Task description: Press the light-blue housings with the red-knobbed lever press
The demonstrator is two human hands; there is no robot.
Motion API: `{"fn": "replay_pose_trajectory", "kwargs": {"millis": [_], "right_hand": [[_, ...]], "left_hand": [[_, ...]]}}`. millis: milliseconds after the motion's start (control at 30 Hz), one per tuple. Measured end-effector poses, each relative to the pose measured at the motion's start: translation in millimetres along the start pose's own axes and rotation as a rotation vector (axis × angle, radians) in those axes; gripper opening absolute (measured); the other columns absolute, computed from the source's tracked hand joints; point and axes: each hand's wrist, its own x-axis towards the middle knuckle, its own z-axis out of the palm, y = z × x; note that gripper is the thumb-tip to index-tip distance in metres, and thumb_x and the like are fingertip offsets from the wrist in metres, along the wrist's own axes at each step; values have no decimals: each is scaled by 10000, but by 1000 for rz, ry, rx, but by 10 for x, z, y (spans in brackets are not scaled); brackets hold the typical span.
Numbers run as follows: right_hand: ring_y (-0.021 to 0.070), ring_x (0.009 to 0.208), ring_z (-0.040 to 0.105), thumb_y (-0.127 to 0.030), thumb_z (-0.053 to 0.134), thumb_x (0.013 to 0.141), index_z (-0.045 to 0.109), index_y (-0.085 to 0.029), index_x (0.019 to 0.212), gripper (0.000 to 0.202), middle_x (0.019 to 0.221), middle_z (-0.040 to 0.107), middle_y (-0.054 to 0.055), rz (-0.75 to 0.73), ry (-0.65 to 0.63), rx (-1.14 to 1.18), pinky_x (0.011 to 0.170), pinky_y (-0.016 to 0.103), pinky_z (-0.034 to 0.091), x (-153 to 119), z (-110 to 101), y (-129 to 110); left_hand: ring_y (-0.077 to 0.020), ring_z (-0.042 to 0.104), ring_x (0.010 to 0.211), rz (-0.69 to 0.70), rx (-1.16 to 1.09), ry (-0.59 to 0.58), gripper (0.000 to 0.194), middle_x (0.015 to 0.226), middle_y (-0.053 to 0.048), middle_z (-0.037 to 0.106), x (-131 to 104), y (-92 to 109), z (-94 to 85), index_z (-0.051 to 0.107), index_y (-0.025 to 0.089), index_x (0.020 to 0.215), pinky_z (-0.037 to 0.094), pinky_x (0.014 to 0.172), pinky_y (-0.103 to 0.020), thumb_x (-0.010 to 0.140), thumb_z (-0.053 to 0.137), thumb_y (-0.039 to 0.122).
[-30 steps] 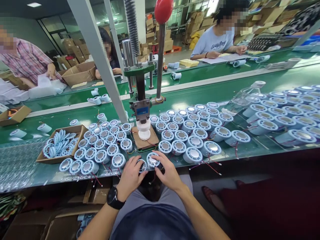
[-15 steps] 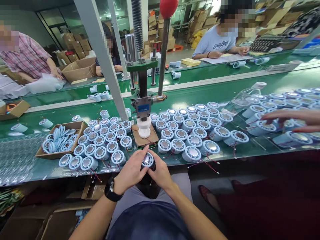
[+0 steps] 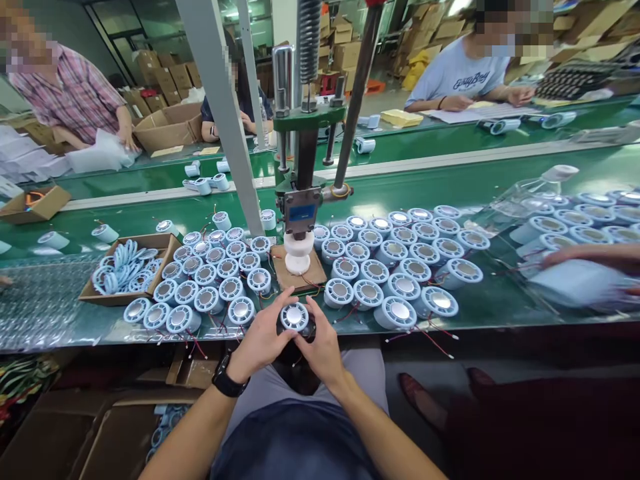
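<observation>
Between my left hand [image 3: 265, 335] and my right hand [image 3: 320, 343] I hold a round light-blue housing [image 3: 294, 316] with a slotted rim and a silver disc on top. Fingers of both hands curve around its sides, thumbs on the near side. Its lower part is hidden in shadow. Just beyond stands a hand press with a white plunger [image 3: 299, 255] above a brown board [image 3: 281, 272]. Rows of similar housings [image 3: 241, 310] with red and dark wires stand on the bench left and right of the press.
A cardboard box [image 3: 167, 257] of light-blue rings stands at left, beside bubble wrap [image 3: 45, 303]. At right, a co-worker's hand [image 3: 590, 253] is over a blurred light-blue part, near a clear plastic bottle [image 3: 525, 193]. A grey post [image 3: 220, 107] rises behind the housings. Other people sit across the belt.
My view has shifted slightly, moving the scene. Both hands still hold the housing, its top now more exposed. The co-worker's hand at right has moved down among the housings there.
</observation>
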Motion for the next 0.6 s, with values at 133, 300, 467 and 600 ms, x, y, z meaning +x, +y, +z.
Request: {"fn": "replay_pose_trajectory", "kwargs": {"millis": [133, 300, 467, 600], "right_hand": [[227, 1138, 617, -196, 593, 845, 335, -163, 1486, 691, 1226, 602, 137, -26, -7, -42, 977, 367, 539, 2, -1, -34], [234, 1141, 612, -207, 585, 855, 293, -157, 1515, 724, 1216, 602, 140, -1, -34, -51, 986, 368, 529, -3, -12, -42], [234, 1150, 607, -223, 605, 852, 257, -161, 1533, 767, 1223, 601, 136, 28, -52, -42, 999, 377, 523, -7, -23, -28], [241, 1165, 587, -209, 575, 874, 260, -184, 1542, 739, 1249, 571, 141, 0, -88, -91, 999, 382, 523, -5, -30, -40]], "left_hand": [[-247, 475, 1361, 57, -56, -77, 811, 1428, -80, 549, 2, -76, -39, 265, 271, 1528, 343, 1178, -472, 809, 569, 52], [-251, 431, 1398, 88, 7, -144, 828, 1461, -73, 517, 19, -90, -108, 193, 275, 1555, 306, 1197, -491, 831, 536, 65], [-248, 424, 1402, 89, 4, -185, 854, 1462, -64, 516, 67, -107, -156, 165, 275, 1561, 288, 1204, -494, 822, 540, 70], [-236, 411, 1410, 60, -41, -209, 843, 1481, -63, 491, 48, -150, -128, 156, 275, 1561, 276, 1212, -478, 833, 534, 85]]}}
